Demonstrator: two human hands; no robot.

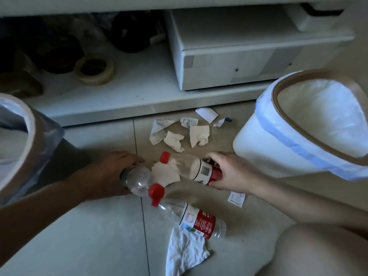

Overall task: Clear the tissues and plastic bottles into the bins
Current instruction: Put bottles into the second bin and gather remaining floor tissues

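Note:
My left hand (113, 172) grips a clear, label-free plastic bottle (137, 181) by its base. My right hand (229, 172) holds the bottom of a red-capped bottle with a red and white label (191, 168). A tissue (165, 174) lies under both bottles. A third red-capped bottle (191, 216) lies on the tiled floor nearer to me, partly over a white tissue (185, 253). Several crumpled tissues (174, 141) and paper scraps lie further away. A dark-bagged bin (29, 136) stands at the left. A white bin with a white liner (310, 124) stands at the right.
A low white shelf (123, 96) runs along the back, holding a white printer (249, 54), a roll of tape (95, 69) and dark clutter. A small receipt (236, 198) lies below my right wrist. My bare knee (318, 251) fills the lower right corner.

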